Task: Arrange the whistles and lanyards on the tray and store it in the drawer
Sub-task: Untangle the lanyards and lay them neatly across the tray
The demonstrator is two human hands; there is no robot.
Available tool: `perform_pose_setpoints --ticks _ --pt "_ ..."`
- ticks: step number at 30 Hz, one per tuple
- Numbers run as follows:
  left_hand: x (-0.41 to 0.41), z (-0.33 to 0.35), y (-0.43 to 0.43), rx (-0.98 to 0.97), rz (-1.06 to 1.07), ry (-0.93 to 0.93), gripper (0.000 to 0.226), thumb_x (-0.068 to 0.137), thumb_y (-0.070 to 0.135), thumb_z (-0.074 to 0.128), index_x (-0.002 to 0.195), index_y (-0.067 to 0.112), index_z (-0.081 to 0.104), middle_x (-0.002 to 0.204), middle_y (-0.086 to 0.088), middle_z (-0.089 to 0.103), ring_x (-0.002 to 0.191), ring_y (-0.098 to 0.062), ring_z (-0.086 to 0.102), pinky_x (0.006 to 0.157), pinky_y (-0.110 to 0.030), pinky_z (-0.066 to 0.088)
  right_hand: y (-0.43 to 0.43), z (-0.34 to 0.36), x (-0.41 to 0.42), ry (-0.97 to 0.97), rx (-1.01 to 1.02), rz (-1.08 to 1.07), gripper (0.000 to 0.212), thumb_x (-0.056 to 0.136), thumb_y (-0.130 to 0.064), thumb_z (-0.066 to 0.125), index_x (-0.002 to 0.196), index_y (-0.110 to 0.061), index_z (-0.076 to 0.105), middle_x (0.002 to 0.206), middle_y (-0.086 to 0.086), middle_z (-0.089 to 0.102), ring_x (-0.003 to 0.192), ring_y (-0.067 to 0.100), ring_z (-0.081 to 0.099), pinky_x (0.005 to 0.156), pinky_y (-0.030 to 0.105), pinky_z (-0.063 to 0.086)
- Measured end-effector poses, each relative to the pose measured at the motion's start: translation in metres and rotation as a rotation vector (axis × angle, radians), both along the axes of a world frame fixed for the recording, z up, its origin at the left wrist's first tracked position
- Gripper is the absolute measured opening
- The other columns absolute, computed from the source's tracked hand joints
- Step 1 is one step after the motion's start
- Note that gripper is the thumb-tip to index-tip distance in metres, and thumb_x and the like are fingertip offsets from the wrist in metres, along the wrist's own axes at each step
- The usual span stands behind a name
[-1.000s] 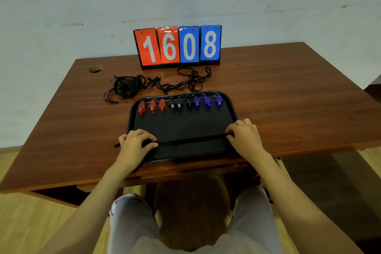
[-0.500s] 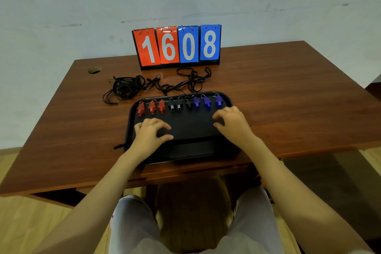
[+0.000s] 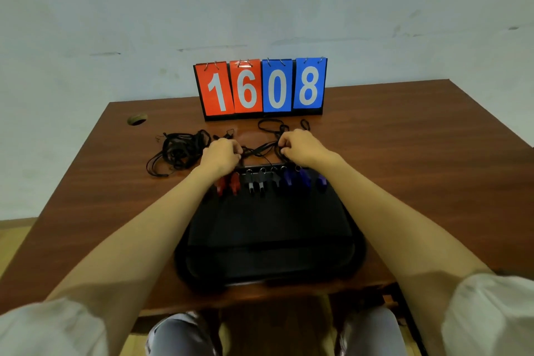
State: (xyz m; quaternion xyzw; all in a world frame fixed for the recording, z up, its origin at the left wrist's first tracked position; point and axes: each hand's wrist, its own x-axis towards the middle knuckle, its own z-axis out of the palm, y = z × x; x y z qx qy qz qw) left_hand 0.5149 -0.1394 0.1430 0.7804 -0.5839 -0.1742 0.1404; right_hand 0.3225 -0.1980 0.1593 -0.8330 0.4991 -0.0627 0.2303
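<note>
The black tray [image 3: 268,263] lies at the near edge of the wooden table [image 3: 419,182], roughly centred. Along the tray's far rim the whistles sit in a row: red whistles [image 3: 234,182] at the left end, partly covered by the left forearm, black whistles [image 3: 255,182] in the middle, blue whistles [image 3: 303,179] at the right end. A single flat black lanyard strip [image 3: 300,246] lies across the tray near its front rim.

Beyond the far rim, the tangled black lanyards [image 3: 179,150] rest on the table, the heaviest bundle toward the left edge and looser loops running right toward the scoreboard [image 3: 261,89]. The left hand [image 3: 222,154] is curled with its fingers pressed together onto the cords; the right hand [image 3: 300,147] is also curled, fingertips pinching a cord strand.

The scoreboard stands at the far edge, showing "16" on red cards and "08" on blue cards. A small round hole [image 3: 137,118] sits near the far-left corner.

Half a second ago both hands lay spread on the tray's floor, just short of the whistles; a second ago they held the strip flat near the front rim. They have now reached past the whistles to the cords, and the view has tilted closer over the table.
</note>
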Motion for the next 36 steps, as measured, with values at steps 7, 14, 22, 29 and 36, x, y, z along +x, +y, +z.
perform_pose_setpoints --ticks 7,14,22,29,36 --pt "0.028 -0.019 -0.040 0.093 -0.006 0.044 0.022 0.079 0.019 0.070 0.099 0.016 0.063 0.103 -0.010 0.065 0.095 -0.029 0.060 0.084 -0.043 0.053 -0.034 -0.030 0.056 0.080 0.033 0.089 0.042 0.088 -0.037 0.061 0.123 -0.015 0.055 0.124 0.010 0.055 0.117 0.027 0.048 0.097 0.043 0.046" --pt "0.047 -0.037 -0.061 0.128 -0.073 0.023 0.027 0.083 0.021 0.069 0.108 0.016 0.061 0.122 -0.012 0.052 0.110 -0.033 0.052 0.093 -0.045 0.047 -0.056 -0.061 0.072 0.104 -0.078 0.049 0.017 0.093 -0.013 0.051 0.106 -0.009 0.061 0.111 0.014 0.059 0.106 0.033 0.054 0.080 0.042 0.049" --pt "0.050 -0.041 -0.061 -0.114 0.016 0.100 0.013 0.090 0.021 0.060 0.092 0.009 0.061 0.102 -0.007 0.054 0.092 -0.024 0.051 0.081 -0.036 0.045 -0.080 -0.052 0.055 -0.077 -0.242 -0.222 0.024 0.097 -0.019 0.044 0.109 -0.010 0.063 0.107 0.012 0.065 0.100 0.030 0.056 0.080 0.040 0.047" --pt "0.034 0.000 -0.046 -0.446 -0.099 0.300 0.022 0.091 -0.002 0.044 0.096 0.011 0.061 0.095 0.003 0.059 0.085 -0.010 0.052 0.071 -0.007 0.038 -0.062 -0.015 0.063 -0.184 -0.089 0.004 0.059 0.086 -0.008 0.051 0.142 -0.018 0.035 0.138 0.007 0.042 0.129 0.025 0.032 0.106 0.040 0.032" --pt "0.015 0.036 -0.025 -0.601 -0.278 0.357 0.004 0.089 0.014 0.058 0.090 0.015 0.062 0.090 0.002 0.061 0.079 -0.006 0.053 0.071 -0.013 0.042 -0.049 0.030 0.070 -0.215 -0.218 0.227 0.041 0.099 -0.018 0.040 0.138 -0.029 0.043 0.113 0.002 0.056 0.096 0.012 0.049 0.088 0.029 0.045"
